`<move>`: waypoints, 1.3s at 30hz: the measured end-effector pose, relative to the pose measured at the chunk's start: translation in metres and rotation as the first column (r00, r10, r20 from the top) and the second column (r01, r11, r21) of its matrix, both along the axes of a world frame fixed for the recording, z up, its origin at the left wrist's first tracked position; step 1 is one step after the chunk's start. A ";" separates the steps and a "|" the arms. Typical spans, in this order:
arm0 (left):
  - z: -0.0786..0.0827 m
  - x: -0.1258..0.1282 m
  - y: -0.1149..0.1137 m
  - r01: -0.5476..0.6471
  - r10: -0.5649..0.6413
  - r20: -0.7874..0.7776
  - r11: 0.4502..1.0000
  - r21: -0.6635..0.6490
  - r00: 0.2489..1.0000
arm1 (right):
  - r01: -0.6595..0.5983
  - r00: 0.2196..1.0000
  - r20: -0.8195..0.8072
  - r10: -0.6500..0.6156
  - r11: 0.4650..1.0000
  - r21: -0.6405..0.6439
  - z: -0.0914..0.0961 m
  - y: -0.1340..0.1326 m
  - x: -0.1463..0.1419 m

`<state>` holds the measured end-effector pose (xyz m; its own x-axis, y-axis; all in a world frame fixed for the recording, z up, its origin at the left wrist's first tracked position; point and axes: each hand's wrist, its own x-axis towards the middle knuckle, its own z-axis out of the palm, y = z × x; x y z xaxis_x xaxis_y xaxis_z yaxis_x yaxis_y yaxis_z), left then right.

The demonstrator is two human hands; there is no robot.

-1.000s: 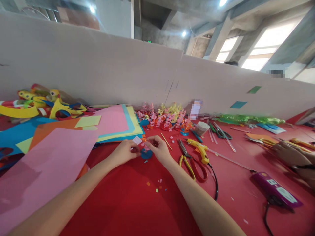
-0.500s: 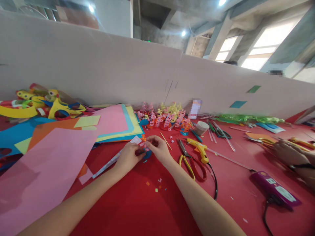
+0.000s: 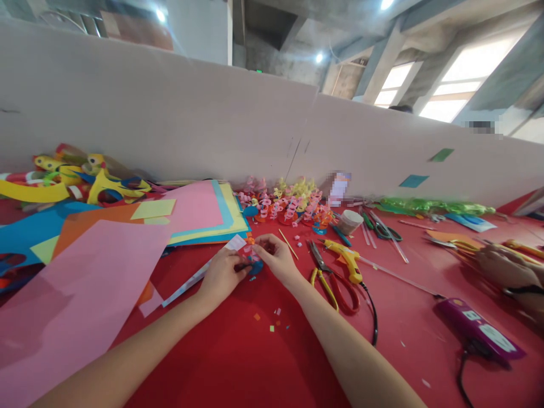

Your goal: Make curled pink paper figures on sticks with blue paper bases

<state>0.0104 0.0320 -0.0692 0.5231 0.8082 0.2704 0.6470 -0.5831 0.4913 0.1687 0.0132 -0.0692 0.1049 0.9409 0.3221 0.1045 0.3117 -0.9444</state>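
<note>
Between my hands, low over the red table, is a small paper ornament (image 3: 255, 267) with a blue round base and pink and orange paper above it. My left hand (image 3: 223, 277) is closed, its fingertips pinching the ornament from the left near the base. From the other side my right hand (image 3: 278, 258) has thumb and fingers drawn together at its pink upper part. Fingers cover much of the ornament. A long pale paper strip (image 3: 187, 284) with a printed end lies beside and partly behind my left hand.
Coloured paper sheets (image 3: 85, 283) spread out at left. Behind stand several curly paper ornaments (image 3: 291, 207). Right of me lie red-and-yellow-handled scissors (image 3: 335, 289), a yellow glue gun (image 3: 349, 262) with a cord and a purple device (image 3: 480, 331). Another person's hand (image 3: 505, 266) is at far right.
The whole view has shifted slightly, moving things a little to the right. Both hands stay at the ornament, with only small finger movement.
</note>
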 end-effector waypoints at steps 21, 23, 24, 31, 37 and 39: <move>0.008 -0.001 0.005 0.042 -0.040 -0.065 0.998 0.036 0.997 | 0.031 0.994 0.102 -0.038 0.997 0.071 0.003 0.000 0.003; 0.006 -0.002 0.007 0.048 -0.046 -0.048 0.998 0.029 0.998 | 0.033 0.995 0.094 -0.040 0.997 0.072 0.003 0.000 0.003; 0.006 -0.002 0.008 0.049 -0.048 -0.036 0.998 0.025 0.998 | 0.032 0.995 0.089 -0.039 0.997 0.072 0.003 0.000 0.003; 0.002 -0.001 0.009 0.031 -0.031 0.011 0.999 0.025 0.999 | 0.042 0.993 0.103 -0.050 0.996 0.075 0.002 0.001 0.003; 0.000 -0.002 0.010 0.035 -0.036 0.011 0.999 0.035 0.999 | 0.039 0.993 0.105 -0.050 0.994 0.100 0.000 0.002 0.002; 0.000 -0.002 0.009 0.034 -0.034 0.011 0.999 0.036 0.999 | 0.036 0.994 0.103 -0.047 0.994 0.105 0.000 0.002 0.002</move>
<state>0.0085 0.0414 -0.0695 0.5467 0.7797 0.3052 0.6208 -0.6220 0.4772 0.1704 0.0154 -0.0697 0.1037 0.8976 0.4284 0.2164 0.4000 -0.8906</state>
